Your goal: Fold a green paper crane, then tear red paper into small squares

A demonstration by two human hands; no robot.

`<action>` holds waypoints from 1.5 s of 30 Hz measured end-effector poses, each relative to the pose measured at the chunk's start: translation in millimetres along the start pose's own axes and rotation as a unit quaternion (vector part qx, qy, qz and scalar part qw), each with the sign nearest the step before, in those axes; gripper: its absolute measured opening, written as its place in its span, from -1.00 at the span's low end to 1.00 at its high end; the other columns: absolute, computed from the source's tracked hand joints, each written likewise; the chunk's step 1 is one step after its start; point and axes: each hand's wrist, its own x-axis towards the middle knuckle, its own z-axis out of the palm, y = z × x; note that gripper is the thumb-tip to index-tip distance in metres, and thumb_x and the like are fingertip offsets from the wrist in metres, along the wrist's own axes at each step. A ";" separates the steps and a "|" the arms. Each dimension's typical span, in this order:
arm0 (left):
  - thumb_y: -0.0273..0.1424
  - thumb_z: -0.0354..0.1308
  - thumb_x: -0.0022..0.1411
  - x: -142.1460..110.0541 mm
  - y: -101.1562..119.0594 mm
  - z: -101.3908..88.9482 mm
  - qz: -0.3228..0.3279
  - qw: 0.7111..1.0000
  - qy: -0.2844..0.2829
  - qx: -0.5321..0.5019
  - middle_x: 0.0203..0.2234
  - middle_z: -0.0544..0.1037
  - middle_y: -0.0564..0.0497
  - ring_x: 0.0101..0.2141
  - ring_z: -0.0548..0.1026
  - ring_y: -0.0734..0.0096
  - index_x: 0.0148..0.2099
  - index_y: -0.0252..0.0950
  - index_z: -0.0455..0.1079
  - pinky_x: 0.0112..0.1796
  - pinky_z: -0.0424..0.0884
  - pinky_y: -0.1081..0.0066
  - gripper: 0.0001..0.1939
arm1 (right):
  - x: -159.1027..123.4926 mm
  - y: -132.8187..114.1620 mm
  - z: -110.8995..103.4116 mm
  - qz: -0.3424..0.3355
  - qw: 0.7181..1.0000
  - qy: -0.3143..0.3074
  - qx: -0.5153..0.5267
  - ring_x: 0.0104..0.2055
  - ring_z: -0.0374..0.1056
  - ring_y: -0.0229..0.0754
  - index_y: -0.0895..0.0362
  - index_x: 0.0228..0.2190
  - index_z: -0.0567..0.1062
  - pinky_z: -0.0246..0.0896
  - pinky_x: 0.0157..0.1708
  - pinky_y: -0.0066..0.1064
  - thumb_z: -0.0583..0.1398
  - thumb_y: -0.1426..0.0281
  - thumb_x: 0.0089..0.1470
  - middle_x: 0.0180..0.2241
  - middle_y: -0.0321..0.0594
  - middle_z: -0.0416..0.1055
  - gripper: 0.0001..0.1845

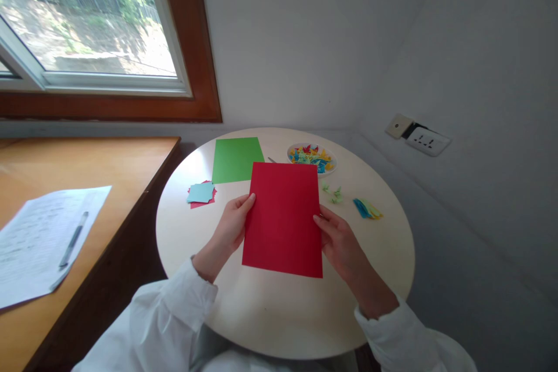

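Note:
A red sheet of paper (pixel 283 221) is held up over the round white table between my two hands. My left hand (pixel 233 221) pinches its left edge, thumb on the front face. On the opposite edge, my right hand (pixel 337 238) grips the sheet with the thumb in front; the other fingers are partly hidden behind it. Beyond the red sheet lies a green sheet of paper (pixel 238 158) flat on the table. To the left of my left hand sits a small stack of light blue and red paper squares (pixel 201 193).
A plate of colourful folded paper pieces (pixel 311 158) stands at the table's back. Light green paper pieces (pixel 335 194) and a blue-yellow paper bundle (pixel 367 208) lie right. A wooden desk (pixel 143 168) at left bears written papers (pixel 39 244) and a pen (pixel 74 239).

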 end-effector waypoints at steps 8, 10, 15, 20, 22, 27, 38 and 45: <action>-0.32 0.06 0.20 0.6 3.7 6.5 -0.013 0.998 0.020 -0.057 -0.39 0.59 -0.09 -0.47 0.53 0.36 -0.24 -0.37 0.44 -0.42 0.45 0.40 -0.77 | 3.1 3.3 -0.9 -0.022 1.000 0.009 -0.010 -0.02 0.37 -0.01 0.03 -0.20 0.50 0.31 -0.08 -0.17 0.30 0.29 -0.12 -0.04 -0.18 0.45 -0.64; -0.32 -0.01 0.25 -1.1 6.1 9.1 -0.026 0.997 0.033 -0.072 -0.38 0.59 -0.10 -0.46 0.54 0.34 -0.23 -0.36 0.44 -0.40 0.47 0.38 -0.74 | 3.7 3.0 -0.5 -0.025 0.999 0.017 -0.015 -0.02 0.37 0.00 0.04 -0.21 0.51 0.30 -0.06 -0.15 0.31 0.29 -0.14 -0.05 -0.18 0.46 -0.64; -0.32 -0.08 0.29 -4.0 9.2 11.4 -0.042 0.995 0.040 -0.083 -0.36 0.59 -0.11 -0.41 0.56 0.30 -0.26 -0.37 0.44 -0.33 0.48 0.33 -0.69 | 3.6 1.2 2.0 -0.016 0.999 0.036 -0.012 0.00 0.36 0.03 0.05 -0.24 0.51 0.28 -0.03 -0.11 0.33 0.28 -0.21 -0.06 -0.17 0.47 -0.62; -0.33 0.00 0.25 -2.0 6.1 9.0 -0.032 0.997 0.002 -0.075 -0.35 0.59 -0.11 -0.38 0.56 0.29 -0.24 -0.37 0.45 -0.36 0.49 0.37 -0.75 | 2.6 -0.3 3.8 -0.014 0.999 0.029 -0.007 -0.02 0.37 0.03 0.06 -0.24 0.52 0.27 -0.03 -0.11 0.34 0.30 -0.24 -0.07 -0.17 0.48 -0.59; -0.38 0.08 0.19 -1.3 4.4 7.8 -0.027 0.998 -0.013 -0.052 -0.34 0.59 -0.12 -0.39 0.56 0.30 -0.21 -0.38 0.45 -0.39 0.48 0.39 -0.80 | 3.0 0.2 3.7 -0.013 0.999 0.039 -0.002 -0.02 0.37 0.03 0.06 -0.25 0.52 0.27 -0.02 -0.12 0.35 0.31 -0.26 -0.09 -0.17 0.49 -0.59; -0.48 0.14 0.09 -0.7 1.1 5.8 -0.022 1.000 -0.010 -0.012 -0.25 0.57 -0.15 -0.37 0.55 0.29 -0.13 -0.38 0.42 -0.35 0.49 0.35 -0.75 | 5.5 3.1 0.8 -0.026 0.999 0.036 -0.017 -0.06 0.39 0.02 0.05 -0.26 0.53 0.30 -0.07 -0.13 0.34 0.29 -0.23 -0.11 -0.19 0.50 -0.62; -0.38 0.05 0.24 2.7 12.8 2.6 0.464 0.758 0.094 0.448 0.10 0.30 -0.13 0.15 0.21 0.17 0.02 -0.19 0.30 0.11 0.17 0.07 -0.71 | 16.2 -13.7 -5.3 -0.238 0.909 0.012 -0.342 -0.05 0.38 0.00 0.01 -0.18 0.54 0.20 0.02 -0.14 0.21 0.32 -0.02 -0.12 -0.25 0.50 -0.69; -0.50 0.00 0.25 -1.9 35.5 22.2 0.524 0.537 -0.053 0.659 0.05 0.39 -0.07 0.18 0.16 0.08 -0.11 -0.17 0.41 0.15 -0.19 -0.22 -0.77 | 18.2 -18.2 9.9 -0.325 0.773 -0.124 -0.530 -0.06 0.40 -0.06 0.00 0.01 0.39 0.28 -0.07 -0.18 0.01 0.45 0.12 -0.04 -0.21 0.45 -0.57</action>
